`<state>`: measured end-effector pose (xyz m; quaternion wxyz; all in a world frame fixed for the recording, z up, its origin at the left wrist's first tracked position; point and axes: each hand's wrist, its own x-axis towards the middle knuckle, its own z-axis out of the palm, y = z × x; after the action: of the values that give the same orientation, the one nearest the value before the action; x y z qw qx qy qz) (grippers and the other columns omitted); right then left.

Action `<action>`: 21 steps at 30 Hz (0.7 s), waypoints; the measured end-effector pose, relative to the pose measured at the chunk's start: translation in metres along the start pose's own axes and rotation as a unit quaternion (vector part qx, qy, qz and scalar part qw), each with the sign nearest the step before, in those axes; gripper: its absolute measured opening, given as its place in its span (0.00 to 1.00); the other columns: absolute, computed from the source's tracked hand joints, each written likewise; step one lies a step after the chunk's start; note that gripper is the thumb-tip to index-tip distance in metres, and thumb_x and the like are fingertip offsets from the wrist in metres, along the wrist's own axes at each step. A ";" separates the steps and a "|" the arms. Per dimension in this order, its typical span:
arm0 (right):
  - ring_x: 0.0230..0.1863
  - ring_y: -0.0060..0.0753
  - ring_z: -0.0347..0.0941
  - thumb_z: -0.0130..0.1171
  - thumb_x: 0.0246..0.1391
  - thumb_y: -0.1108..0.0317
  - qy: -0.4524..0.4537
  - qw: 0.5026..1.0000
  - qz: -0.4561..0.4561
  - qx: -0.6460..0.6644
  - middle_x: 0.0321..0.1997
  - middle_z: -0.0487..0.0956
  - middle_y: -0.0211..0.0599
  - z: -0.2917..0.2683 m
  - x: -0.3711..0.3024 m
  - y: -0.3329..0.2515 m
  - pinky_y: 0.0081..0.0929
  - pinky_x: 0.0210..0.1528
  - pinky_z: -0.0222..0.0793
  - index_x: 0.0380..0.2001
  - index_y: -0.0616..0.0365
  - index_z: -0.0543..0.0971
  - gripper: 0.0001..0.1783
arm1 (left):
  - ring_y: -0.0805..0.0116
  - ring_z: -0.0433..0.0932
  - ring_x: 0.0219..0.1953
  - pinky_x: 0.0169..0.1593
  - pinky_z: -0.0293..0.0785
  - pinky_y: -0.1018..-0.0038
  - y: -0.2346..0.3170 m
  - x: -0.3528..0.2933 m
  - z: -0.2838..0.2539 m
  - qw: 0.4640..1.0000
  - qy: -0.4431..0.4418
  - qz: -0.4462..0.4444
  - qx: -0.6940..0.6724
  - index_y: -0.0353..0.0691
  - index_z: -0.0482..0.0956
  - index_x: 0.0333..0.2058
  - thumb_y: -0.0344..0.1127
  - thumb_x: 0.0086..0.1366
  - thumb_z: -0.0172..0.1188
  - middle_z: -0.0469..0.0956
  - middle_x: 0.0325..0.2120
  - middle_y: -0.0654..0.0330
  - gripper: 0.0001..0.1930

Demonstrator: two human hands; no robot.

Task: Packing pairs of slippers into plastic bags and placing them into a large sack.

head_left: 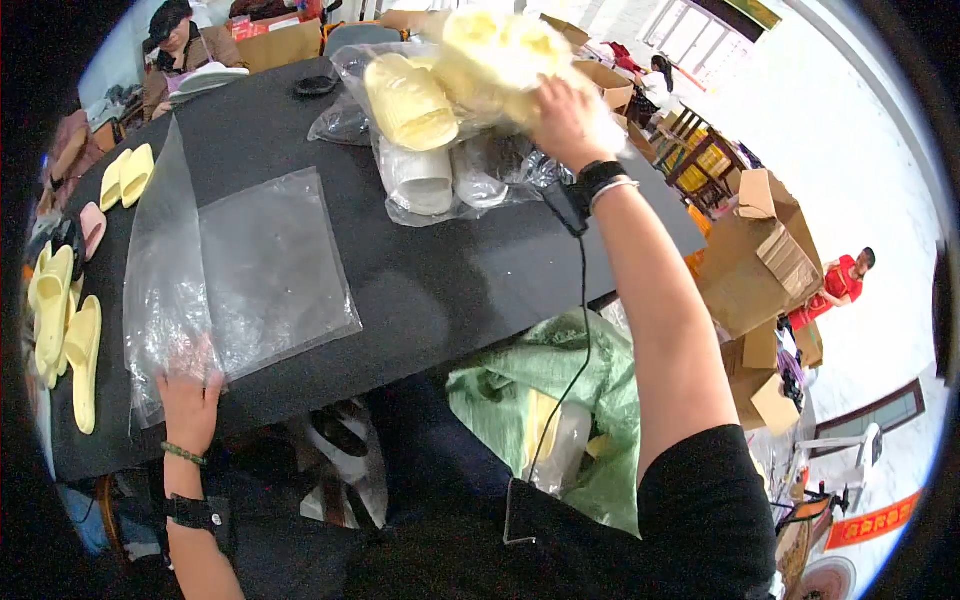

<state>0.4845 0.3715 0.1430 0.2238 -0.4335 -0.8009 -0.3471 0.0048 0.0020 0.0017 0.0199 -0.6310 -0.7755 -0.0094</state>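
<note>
My left hand [190, 405] is at the near left of the black table, its fingers at the lower edge of a clear plastic bag [165, 270] that stands partly raised. The plastic partly covers those fingers; they appear closed on it. Another clear bag [275, 265] lies flat beside it. At the far side my right hand [568, 125] grips a bagged pair of yellow slippers [505, 55], smeared by motion. It is over a pile of bagged slippers, with a yellow slipper [410, 105] on top and a white slipper [422, 182] below.
Loose yellow slippers [85, 355] and a pink slipper [92, 230] line the table's left edge. A green woven sack [600, 365] with bagged slippers stands below the near edge. A black cable [583, 300] hangs from my right wrist. Cardboard boxes [760, 260] and other people are beyond.
</note>
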 end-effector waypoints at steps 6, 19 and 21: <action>0.73 0.52 0.42 0.64 0.40 0.62 -0.172 0.985 0.019 0.009 0.73 0.50 0.38 -0.011 -0.008 -0.008 0.57 0.69 0.46 0.62 0.53 0.60 0.43 | 0.50 0.49 0.69 0.68 0.37 0.46 -0.004 -0.001 0.006 1.000 0.013 0.023 0.008 0.49 0.58 0.66 0.55 0.71 0.38 0.57 0.65 0.50 0.29; 0.23 0.37 0.71 0.56 0.41 0.76 -0.214 0.858 0.041 0.465 0.22 0.71 0.36 -0.090 -0.298 -0.114 0.30 0.28 0.68 0.27 0.56 0.72 0.06 | 0.59 0.50 0.69 0.69 0.45 0.62 -0.057 0.026 0.046 0.938 -0.098 0.029 0.330 0.47 0.58 0.66 0.50 0.74 0.33 0.55 0.67 0.61 0.26; 0.24 0.43 0.72 0.55 0.43 0.73 -0.331 0.811 0.055 0.479 0.22 0.72 0.38 -0.074 -0.381 -0.141 0.36 0.29 0.70 0.28 0.56 0.72 0.06 | 0.57 0.53 0.68 0.68 0.47 0.62 -0.126 0.026 0.082 0.969 0.028 0.141 0.201 0.45 0.58 0.66 0.48 0.74 0.35 0.55 0.67 0.57 0.25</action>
<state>0.5683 0.0571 -0.1106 0.1433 -0.4033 -0.8660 0.2585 -0.1255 0.0048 -0.0779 0.1689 -0.7164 -0.6639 0.1322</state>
